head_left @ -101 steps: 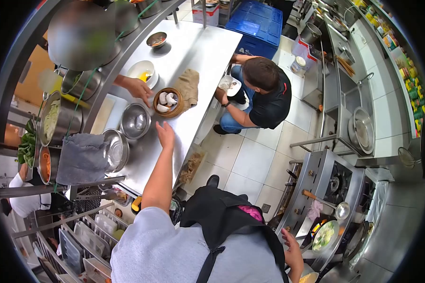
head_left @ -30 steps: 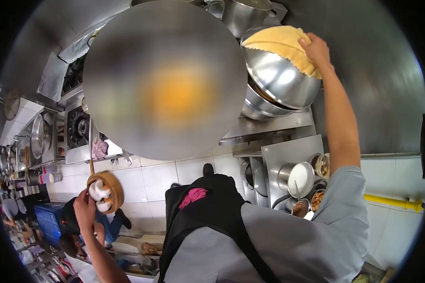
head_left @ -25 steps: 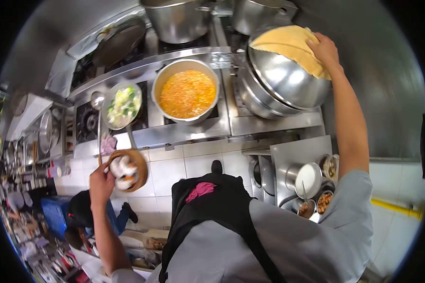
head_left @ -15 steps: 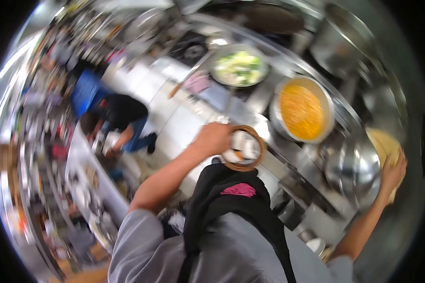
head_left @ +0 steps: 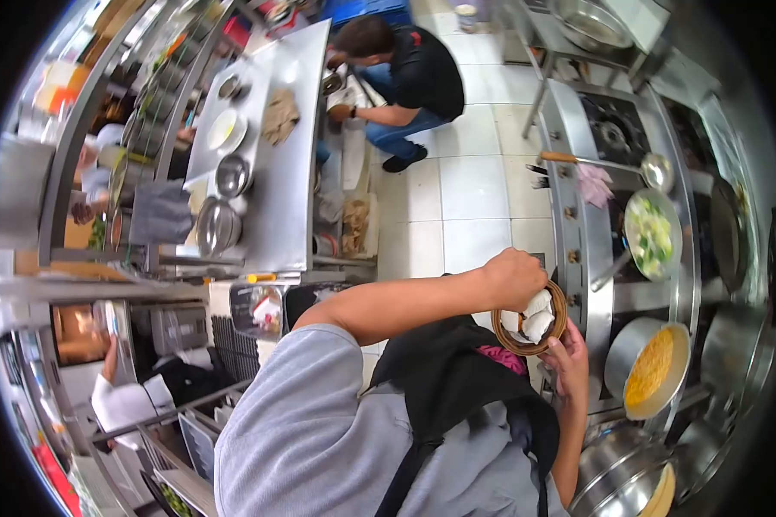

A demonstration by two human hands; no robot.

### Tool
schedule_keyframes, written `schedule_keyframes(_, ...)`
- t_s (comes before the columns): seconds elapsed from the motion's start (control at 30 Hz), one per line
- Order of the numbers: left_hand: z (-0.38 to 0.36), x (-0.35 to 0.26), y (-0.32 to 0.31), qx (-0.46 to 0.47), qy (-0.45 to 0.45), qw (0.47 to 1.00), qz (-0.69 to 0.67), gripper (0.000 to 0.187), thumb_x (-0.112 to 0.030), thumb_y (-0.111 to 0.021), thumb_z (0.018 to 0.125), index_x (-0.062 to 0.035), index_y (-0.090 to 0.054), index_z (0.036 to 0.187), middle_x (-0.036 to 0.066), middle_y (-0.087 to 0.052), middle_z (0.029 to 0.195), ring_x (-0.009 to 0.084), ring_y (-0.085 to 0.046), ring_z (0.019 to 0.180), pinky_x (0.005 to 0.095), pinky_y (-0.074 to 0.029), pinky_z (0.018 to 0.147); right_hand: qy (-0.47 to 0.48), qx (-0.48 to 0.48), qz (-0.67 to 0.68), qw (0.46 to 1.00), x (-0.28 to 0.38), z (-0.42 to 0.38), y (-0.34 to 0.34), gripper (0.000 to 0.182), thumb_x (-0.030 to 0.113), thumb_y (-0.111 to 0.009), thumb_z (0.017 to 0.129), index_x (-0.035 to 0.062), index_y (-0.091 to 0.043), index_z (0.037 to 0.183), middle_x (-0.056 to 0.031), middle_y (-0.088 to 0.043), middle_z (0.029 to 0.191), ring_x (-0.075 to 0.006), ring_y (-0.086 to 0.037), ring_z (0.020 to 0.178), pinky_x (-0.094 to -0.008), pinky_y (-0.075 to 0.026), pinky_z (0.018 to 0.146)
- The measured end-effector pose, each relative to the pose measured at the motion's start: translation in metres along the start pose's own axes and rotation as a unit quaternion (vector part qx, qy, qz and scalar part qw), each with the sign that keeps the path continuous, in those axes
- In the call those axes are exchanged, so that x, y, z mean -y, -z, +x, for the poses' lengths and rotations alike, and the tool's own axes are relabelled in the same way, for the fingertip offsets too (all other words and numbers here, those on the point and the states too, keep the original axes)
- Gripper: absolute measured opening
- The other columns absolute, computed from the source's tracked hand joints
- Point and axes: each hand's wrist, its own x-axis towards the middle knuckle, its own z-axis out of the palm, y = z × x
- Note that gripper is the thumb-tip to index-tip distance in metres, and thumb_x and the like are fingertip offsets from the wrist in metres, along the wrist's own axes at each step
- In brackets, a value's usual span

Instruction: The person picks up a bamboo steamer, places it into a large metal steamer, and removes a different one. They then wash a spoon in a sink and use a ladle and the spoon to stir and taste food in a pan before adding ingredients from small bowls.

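Note:
A round bamboo basket (head_left: 559, 334) with white buns inside is held in front of my black apron, between both hands. My left hand (head_left: 517, 279) is closed on the basket's far rim. From the right side, my right hand (head_left: 567, 358) supports the same basket, its thumb and fingers against the rim. To the right, a pot (head_left: 617, 362) of orange shredded food and a pan (head_left: 681, 246) of green and white vegetables sit on the stove. A yellow cloth (head_left: 661, 493) lies by the large metal steamer (head_left: 610, 465).
A person (head_left: 427, 73) crouches beside the steel table (head_left: 286, 189), which bears metal bowls (head_left: 233, 175) and a brown cloth. A ladle (head_left: 657, 172) rests across the stove by a pink cloth (head_left: 592, 184). Another person in white (head_left: 129, 401) is at lower left.
The view has turned toward the table on the left. My right hand has left the yellow cloth and come to the basket, which my left hand still holds.

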Motion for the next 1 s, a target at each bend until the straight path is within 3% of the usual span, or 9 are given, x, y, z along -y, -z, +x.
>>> schedule_keyframes(0.23, -0.079, 0.083, 0.024, -0.039, 0.067, 0.997, -0.031, 0.019, -0.017, -0.065, 0.079, 0.0001, -0.068, 0.087, 0.020, -0.068, 0.073, 0.0380, -0.070, 0.074, 0.0472, -0.056, 0.068, -0.036, 0.022, 0.013, 0.999, 0.016, 0.060, -0.095, 0.065, 0.003, -0.059, 0.085, 0.0030, -0.038, 0.146, -0.0135, -0.058, 0.128, -0.0229, -0.064, 0.109, -0.0358, -0.060, 0.080)
schedule_keyframes(0.47, -0.199, 0.172, 0.057, -0.200, 0.259, 0.934, -0.144, 0.033, -0.030, -0.058, 0.094, -0.0063, -0.068, 0.116, 0.017, -0.072, 0.086, 0.0344, -0.069, 0.080, 0.0436, -0.053, 0.078, -0.038, 0.027, 0.007, 0.999, 0.029, 0.081, -0.127, 0.066, -0.001, -0.056, 0.082, 0.0030, -0.040, 0.145, -0.0129, -0.059, 0.127, -0.0218, -0.064, 0.107, -0.0315, -0.059, 0.079)
schedule_keyframes(0.57, -0.280, 0.224, 0.067, -0.524, 0.416, 0.723, -0.171, 0.022, -0.008, -0.057, 0.090, -0.0091, -0.071, 0.107, 0.006, -0.065, 0.073, 0.0105, -0.055, 0.064, 0.0274, -0.046, 0.062, -0.014, 0.009, 0.031, 0.999, 0.025, 0.076, -0.121, 0.068, -0.001, -0.055, 0.081, 0.0027, -0.037, 0.147, -0.0128, -0.058, 0.127, -0.0219, -0.064, 0.106, -0.0295, -0.058, 0.077)
schedule_keyframes(0.63, -0.359, 0.254, 0.074, -0.725, 0.430, 0.538, -0.027, 0.014, -0.004, -0.056, 0.090, -0.0042, -0.068, 0.097, 0.007, -0.067, 0.091, 0.0157, -0.060, 0.081, 0.0307, -0.049, 0.076, 0.002, 0.015, 0.034, 0.999, 0.018, 0.074, -0.111, 0.069, -0.001, -0.055, 0.081, 0.0026, -0.036, 0.147, -0.0131, -0.058, 0.127, -0.0226, -0.064, 0.107, -0.0311, -0.058, 0.078)
schedule_keyframes(0.67, -0.399, 0.265, 0.065, -0.839, 0.358, 0.382, -0.149, 0.017, -0.003, -0.056, 0.090, -0.0015, -0.062, 0.105, 0.005, -0.061, 0.100, 0.0143, -0.055, 0.090, 0.0284, -0.046, 0.084, 0.003, -0.018, 0.038, 0.999, 0.016, 0.072, -0.108, 0.069, 0.000, -0.055, 0.081, 0.0033, -0.036, 0.147, -0.0134, -0.057, 0.127, -0.0233, -0.064, 0.106, -0.0331, -0.059, 0.078)
schedule_keyframes(0.73, -0.466, 0.266, 0.048, -0.924, 0.302, 0.204, -0.117, 0.039, 0.000, -0.058, 0.088, 0.0028, -0.044, 0.125, 0.006, -0.052, 0.103, 0.0147, -0.050, 0.094, 0.0291, -0.044, 0.086, 0.007, -0.035, 0.037, 0.999, 0.010, 0.073, -0.101, 0.069, 0.000, -0.055, 0.081, 0.0040, -0.036, 0.147, -0.0137, -0.057, 0.127, -0.0239, -0.065, 0.105, -0.0350, -0.059, 0.077)
schedule_keyframes(0.77, -0.499, 0.266, 0.032, -0.930, 0.320, 0.170, -0.064, 0.043, -0.002, -0.060, 0.088, 0.0034, -0.041, 0.127, 0.009, -0.051, 0.104, 0.0165, -0.050, 0.093, 0.0298, -0.044, 0.088, 0.006, -0.046, 0.033, 0.998, 0.008, 0.076, -0.095, 0.069, 0.001, -0.055, 0.082, 0.0049, -0.036, 0.147, -0.0136, -0.057, 0.127, -0.0243, -0.065, 0.104, -0.0371, -0.060, 0.078)
schedule_keyframes(0.87, -0.576, 0.266, -0.016, -0.847, 0.485, 0.192, 0.100, 0.068, -0.026, -0.075, 0.086, 0.0061, -0.038, 0.133, 0.020, -0.047, 0.122, 0.0285, -0.050, 0.111, 0.0387, -0.040, 0.101, 0.017, -0.046, 0.017, 0.999, 0.020, 0.086, -0.101, 0.067, 0.002, -0.056, 0.082, 0.0072, -0.038, 0.146, -0.0130, -0.058, 0.125, -0.0245, -0.066, 0.100, -0.0402, -0.061, 0.077)
schedule_keyframes(1.0, -0.592, 0.260, -0.026, -0.767, 0.562, 0.310, -0.001, 0.085, -0.039, -0.078, 0.081, 0.0053, -0.035, 0.140, 0.023, -0.052, 0.130, 0.0322, -0.053, 0.118, 0.0389, -0.039, 0.103, 0.022, 0.015, -0.006, 1.000, 0.044, 0.100, -0.111, 0.067, 0.003, -0.056, 0.082, 0.0077, -0.037, 0.146, -0.0119, -0.059, 0.124, -0.0246, -0.066, 0.099, -0.0409, -0.061, 0.076)
